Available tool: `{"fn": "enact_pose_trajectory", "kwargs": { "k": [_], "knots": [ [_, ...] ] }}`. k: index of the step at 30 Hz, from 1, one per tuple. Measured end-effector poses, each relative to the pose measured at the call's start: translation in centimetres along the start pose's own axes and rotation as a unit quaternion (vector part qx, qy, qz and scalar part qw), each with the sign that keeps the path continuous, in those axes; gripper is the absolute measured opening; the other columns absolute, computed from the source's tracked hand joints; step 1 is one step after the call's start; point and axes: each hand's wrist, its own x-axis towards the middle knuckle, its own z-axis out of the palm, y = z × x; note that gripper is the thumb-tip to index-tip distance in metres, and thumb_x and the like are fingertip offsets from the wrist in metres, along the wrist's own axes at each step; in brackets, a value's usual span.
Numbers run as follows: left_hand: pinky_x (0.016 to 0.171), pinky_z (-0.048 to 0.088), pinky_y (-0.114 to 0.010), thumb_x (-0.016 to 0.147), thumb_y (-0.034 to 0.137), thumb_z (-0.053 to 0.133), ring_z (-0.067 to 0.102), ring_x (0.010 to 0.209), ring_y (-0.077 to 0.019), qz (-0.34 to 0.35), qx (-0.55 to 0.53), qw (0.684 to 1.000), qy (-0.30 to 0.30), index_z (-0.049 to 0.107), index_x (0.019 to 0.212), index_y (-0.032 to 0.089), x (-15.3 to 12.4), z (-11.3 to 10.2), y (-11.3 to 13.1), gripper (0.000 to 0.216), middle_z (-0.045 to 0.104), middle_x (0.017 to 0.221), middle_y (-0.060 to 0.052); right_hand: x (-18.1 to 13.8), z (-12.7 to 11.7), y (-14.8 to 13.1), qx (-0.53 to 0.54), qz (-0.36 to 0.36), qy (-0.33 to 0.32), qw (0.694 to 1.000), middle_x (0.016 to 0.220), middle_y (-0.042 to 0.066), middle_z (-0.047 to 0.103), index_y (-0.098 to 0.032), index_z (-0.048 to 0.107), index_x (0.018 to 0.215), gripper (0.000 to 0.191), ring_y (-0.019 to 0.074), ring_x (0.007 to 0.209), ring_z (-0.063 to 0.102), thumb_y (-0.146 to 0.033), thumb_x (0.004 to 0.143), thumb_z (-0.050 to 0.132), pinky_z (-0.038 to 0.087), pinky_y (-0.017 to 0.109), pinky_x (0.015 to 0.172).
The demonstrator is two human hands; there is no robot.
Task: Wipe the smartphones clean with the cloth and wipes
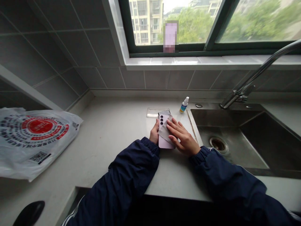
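A pale pink phone lies face down on the white counter, its camera lenses up. My left hand grips its left edge, fingers curled round it. My right hand lies on the phone with fingers stretched flat, pressing a small grey cloth against its back. Just beyond the phone lies a clear phone case. A small spray bottle with a white nozzle stands upright to the right of the case.
A steel sink with a drain and a curved tap is at my right. A white plastic bag with red print lies at the left. A dark oval object sits bottom left. Tiled wall and window sill stand behind.
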Motion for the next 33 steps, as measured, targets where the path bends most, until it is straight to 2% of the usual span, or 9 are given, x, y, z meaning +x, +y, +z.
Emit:
{"fn": "enact_pose_trajectory", "kwargs": {
  "k": [8,15,21,27,33],
  "knots": [
    [0.114,0.041,-0.038,0.105,0.048,0.028,0.065,0.122,-0.0277,-0.017,0.005,0.999,0.051,0.050,0.144,0.000,-0.8,1.1,0.4,0.066,0.073,0.118,-0.019,0.1,0.0,-0.3,0.000,-0.012,0.001,1.000,0.151,0.014,0.054,-0.019,0.058,0.142,0.041,0.0269,0.149,0.038,-0.027,0.103,0.047,0.033,0.057,0.121],
    [0.112,0.042,-0.041,0.104,0.052,0.029,0.068,0.116,-0.0294,-0.040,0.004,0.999,0.027,0.052,0.143,-0.001,0.0,0.5,0.5,0.069,0.074,0.111,-0.019,0.0,0.0,0.1,0.009,-0.005,0.005,1.000,0.151,0.013,0.054,-0.019,0.059,0.141,0.040,0.0263,0.150,0.038,-0.026,0.103,0.048,0.034,0.056,0.121],
    [0.111,0.043,-0.036,0.105,0.049,0.029,0.069,0.114,-0.0268,-0.041,0.001,0.998,0.044,0.054,0.140,0.000,0.0,0.8,0.6,0.065,0.074,0.112,-0.018,0.0,0.1,0.3,0.013,-0.014,0.016,1.000,0.151,0.014,0.054,-0.019,0.059,0.142,0.041,0.0276,0.149,0.039,-0.024,0.103,0.049,0.035,0.058,0.120],
    [0.110,0.044,-0.038,0.105,0.051,0.030,0.068,0.116,-0.0280,-0.044,0.031,0.997,0.050,0.054,0.141,0.000,0.2,0.4,0.7,0.067,0.075,0.112,-0.018,-0.1,0.2,0.4,0.016,-0.010,0.017,1.000,0.152,0.013,0.054,-0.020,0.058,0.142,0.041,0.0264,0.150,0.038,-0.024,0.103,0.049,0.034,0.057,0.121],
    [0.111,0.044,-0.033,0.106,0.047,0.029,0.068,0.116,-0.0246,-0.015,0.012,0.999,0.049,0.055,0.139,0.001,0.0,0.9,0.4,0.062,0.075,0.109,-0.016,0.0,0.3,0.0,0.007,-0.016,0.025,1.000,0.151,0.016,0.053,-0.016,0.058,0.142,0.041,0.0285,0.150,0.037,-0.025,0.103,0.049,0.034,0.059,0.121]
  ]
}}
